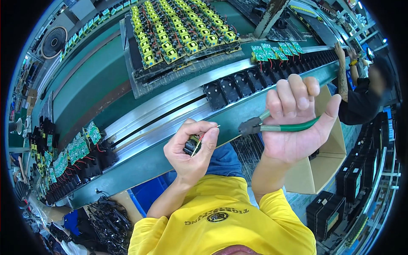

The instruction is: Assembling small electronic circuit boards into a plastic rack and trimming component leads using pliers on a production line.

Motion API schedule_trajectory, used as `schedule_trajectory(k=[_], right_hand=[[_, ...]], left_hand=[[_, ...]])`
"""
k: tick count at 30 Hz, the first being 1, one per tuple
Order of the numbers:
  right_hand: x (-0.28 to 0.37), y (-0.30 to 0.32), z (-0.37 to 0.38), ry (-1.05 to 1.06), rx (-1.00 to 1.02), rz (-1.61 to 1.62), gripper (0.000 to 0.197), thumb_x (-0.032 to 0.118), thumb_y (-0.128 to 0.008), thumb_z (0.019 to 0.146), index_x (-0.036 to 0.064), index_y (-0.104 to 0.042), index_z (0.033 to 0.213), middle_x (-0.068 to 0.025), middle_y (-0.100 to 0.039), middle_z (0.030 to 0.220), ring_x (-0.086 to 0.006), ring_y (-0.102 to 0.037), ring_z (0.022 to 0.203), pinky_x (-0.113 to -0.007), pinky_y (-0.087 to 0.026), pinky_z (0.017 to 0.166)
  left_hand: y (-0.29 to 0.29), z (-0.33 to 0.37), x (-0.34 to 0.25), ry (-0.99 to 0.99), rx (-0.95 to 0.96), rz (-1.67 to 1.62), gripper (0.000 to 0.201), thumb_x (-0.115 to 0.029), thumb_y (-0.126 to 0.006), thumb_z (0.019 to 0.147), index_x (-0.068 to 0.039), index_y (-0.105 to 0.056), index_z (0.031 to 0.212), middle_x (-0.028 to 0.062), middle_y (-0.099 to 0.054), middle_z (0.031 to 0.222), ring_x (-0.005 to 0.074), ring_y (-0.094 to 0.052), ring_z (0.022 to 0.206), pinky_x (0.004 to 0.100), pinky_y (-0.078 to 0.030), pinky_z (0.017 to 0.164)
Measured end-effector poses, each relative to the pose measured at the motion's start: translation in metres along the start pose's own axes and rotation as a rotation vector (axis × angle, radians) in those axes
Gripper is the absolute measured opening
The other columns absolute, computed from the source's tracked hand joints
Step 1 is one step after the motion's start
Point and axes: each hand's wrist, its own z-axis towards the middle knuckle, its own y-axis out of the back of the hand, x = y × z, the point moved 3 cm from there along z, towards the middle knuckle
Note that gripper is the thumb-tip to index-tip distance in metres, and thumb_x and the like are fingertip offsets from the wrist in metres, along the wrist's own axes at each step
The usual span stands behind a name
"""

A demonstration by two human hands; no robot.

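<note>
The left hand clamps the wired component, near the green-handled cutters gripped in the right hand — a slack pinch could drop it, a stray bite nick skin.

An electronics assembly workshop; circuit boards sit in rows above a green desk; black casings line a metal rail; a co-worker reaches in.

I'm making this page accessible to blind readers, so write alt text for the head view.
A person's left hand pinches a small dark part with thin wires while the right hand holds green-handled pliers. Beyond them, black cases line a metal rail on a green workbench, with rows of yellow-topped circuit boards behind.
</note>
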Motion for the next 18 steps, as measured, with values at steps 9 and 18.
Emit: schedule_trajectory(k=[9, 18], right_hand=[[-0.017, 0.008, -0.008, 0.014, -0.111, 0.080, 0.030, 0.041, -0.048, 0.117, 0.0128, -0.056, 0.111, -0.0022, -0.049, 0.092, -0.0158, -0.037, 0.077, -0.036, -0.032, 0.070], [-0.020, 0.013, -0.009, -0.007, -0.154, 0.080, 0.029, 0.039, -0.049, 0.117, 0.0129, -0.056, 0.107, -0.0015, -0.047, 0.090, -0.0154, -0.036, 0.075, -0.036, -0.031, 0.068]], left_hand=[[-0.005, -0.012, 0.006, -0.057, -0.029, 0.035, 0.022, 0.011, -0.084, 0.089, 0.000, -0.081, 0.107, 0.0041, -0.073, 0.089, 0.0120, -0.055, 0.072, 0.0240, -0.046, 0.067], [-0.007, -0.012, 0.011, -0.168, -0.025, 0.129, 0.024, 0.011, -0.085, 0.085, -0.001, -0.082, 0.106, 0.0027, -0.070, 0.085, 0.0125, -0.054, 0.071, 0.0256, -0.045, 0.065]])
